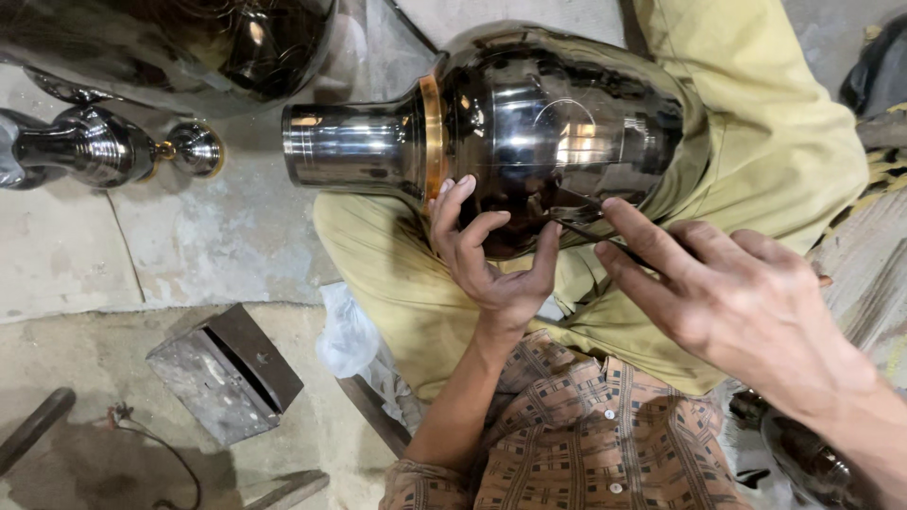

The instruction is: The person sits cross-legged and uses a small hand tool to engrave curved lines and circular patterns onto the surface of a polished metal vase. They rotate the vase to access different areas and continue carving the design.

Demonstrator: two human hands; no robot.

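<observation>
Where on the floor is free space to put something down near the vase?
Bare concrete floor lies between the small shiny vessel and the metal box. Crowded: the lap, where left hand and right hand work on the large vase.

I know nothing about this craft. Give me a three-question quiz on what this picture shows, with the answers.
1. True or false: the dark metal vase lies on its side across the person's lap.
2. Which hand holds the thin tool? A) left hand B) right hand
3. What colour is the band where the vase's neck meets its body?

Key: 1 true. 2 B; the left hand steadies the vase from below. 3 Gold, or brass-coloured.
</observation>
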